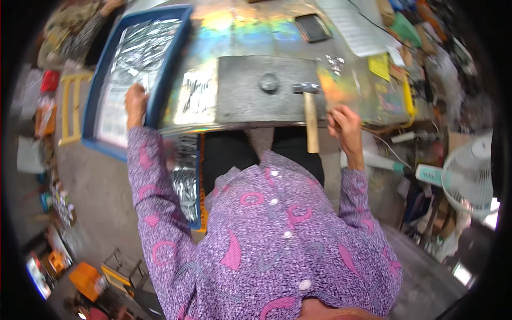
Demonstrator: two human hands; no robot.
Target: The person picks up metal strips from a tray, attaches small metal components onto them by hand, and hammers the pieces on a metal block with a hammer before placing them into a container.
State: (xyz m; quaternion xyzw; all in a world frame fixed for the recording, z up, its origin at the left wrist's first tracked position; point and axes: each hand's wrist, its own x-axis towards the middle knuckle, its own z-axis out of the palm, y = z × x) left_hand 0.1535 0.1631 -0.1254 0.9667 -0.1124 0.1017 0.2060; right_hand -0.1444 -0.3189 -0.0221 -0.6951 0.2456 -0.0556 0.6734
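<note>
Lower blue tray [199, 184]: partly hidden by left sleeve [152, 186] | right hand [345, 126]: fingers curled, any held thing unclear, near hammer [310, 120], its head on dark plate [242, 106] | left hand [136, 101]: blurred, grip can't be told, over larger blue tray [169, 66] with shiny pieces [144, 45] | dark slab [313, 28] beyond, blurred

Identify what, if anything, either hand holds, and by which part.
The left hand and right hand are too blurred to tell; neither grips the hammer.

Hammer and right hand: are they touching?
Apart. In the head view, the right hand is curled just right of the hammer, with a narrow strip of background visible between them.
</note>
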